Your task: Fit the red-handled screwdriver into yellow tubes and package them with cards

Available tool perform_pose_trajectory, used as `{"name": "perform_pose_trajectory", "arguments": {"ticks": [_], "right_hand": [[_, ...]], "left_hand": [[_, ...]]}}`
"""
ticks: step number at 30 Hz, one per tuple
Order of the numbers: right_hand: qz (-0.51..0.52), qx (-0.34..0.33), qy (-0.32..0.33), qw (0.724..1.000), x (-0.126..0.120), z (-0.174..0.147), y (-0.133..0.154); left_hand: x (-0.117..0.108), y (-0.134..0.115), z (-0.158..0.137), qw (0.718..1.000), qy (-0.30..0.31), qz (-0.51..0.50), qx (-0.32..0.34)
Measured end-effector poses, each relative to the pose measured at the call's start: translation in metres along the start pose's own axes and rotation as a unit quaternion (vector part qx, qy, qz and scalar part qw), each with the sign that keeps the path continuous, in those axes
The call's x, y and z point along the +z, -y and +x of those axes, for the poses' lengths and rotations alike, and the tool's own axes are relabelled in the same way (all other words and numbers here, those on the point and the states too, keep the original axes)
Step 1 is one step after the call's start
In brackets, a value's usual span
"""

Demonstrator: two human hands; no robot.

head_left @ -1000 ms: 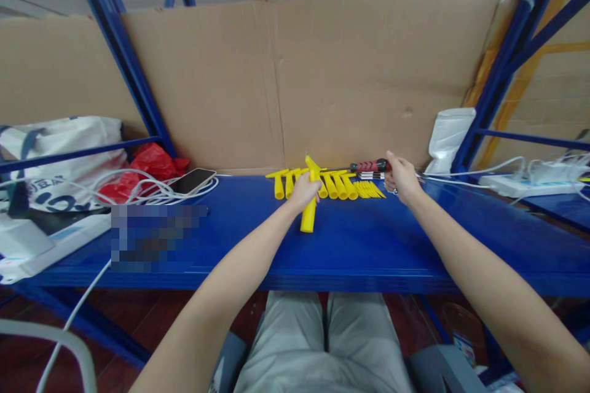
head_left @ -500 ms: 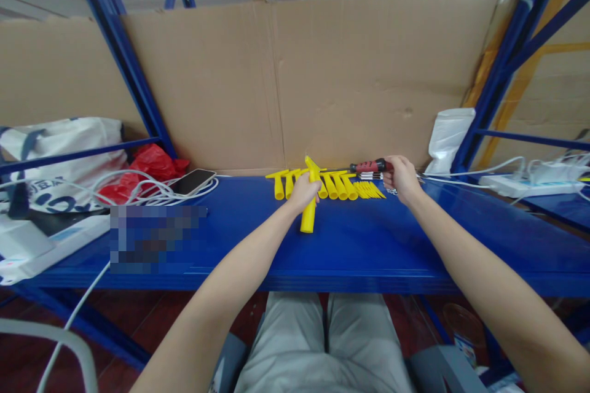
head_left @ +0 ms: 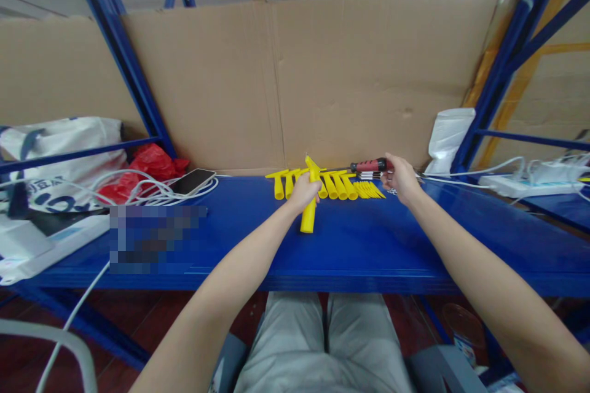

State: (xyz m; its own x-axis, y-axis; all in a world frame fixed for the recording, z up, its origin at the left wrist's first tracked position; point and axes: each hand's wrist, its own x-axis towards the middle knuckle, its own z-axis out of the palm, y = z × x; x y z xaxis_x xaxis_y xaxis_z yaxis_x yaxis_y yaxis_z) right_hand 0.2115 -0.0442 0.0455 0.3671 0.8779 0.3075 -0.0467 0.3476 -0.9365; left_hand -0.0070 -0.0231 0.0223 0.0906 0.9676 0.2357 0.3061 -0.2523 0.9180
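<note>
My left hand (head_left: 305,192) is wrapped round a yellow T-shaped plastic handle (head_left: 308,218), its tube end pointing toward me. A screwdriver (head_left: 369,165) with a red and black grip lies level, its shaft reaching left to the head of that handle. The fingers of my right hand (head_left: 402,179) close on the butt of the screwdriver. Where the tip meets the handle is too small to make out. Behind my left hand stands a row of several like yellow handles (head_left: 343,188). Beside them lie several thin yellow pieces (head_left: 369,190) and small metal parts (head_left: 391,191).
A cardboard sheet (head_left: 341,80) closes off the back of the blue table (head_left: 369,239). On the left are a phone (head_left: 194,182), white cables, a red bag (head_left: 154,163) and a cloth bag (head_left: 69,153). A white pouch (head_left: 449,138) and a power strip (head_left: 530,185) sit right.
The fingers of my right hand have shifted slightly at the end of the screwdriver. My left hand and the yellow handle stay where they were.
</note>
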Motion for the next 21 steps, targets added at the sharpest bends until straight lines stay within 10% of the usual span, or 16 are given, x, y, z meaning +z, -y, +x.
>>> {"name": "perform_pose_trajectory", "arguments": {"ticks": [21], "right_hand": [[-0.027,-0.004,0.008,1.000,-0.0008,-0.0027,0.0004]], "left_hand": [[-0.0001,0.0032,0.0029,1.000,0.011,0.007,-0.017]]}}
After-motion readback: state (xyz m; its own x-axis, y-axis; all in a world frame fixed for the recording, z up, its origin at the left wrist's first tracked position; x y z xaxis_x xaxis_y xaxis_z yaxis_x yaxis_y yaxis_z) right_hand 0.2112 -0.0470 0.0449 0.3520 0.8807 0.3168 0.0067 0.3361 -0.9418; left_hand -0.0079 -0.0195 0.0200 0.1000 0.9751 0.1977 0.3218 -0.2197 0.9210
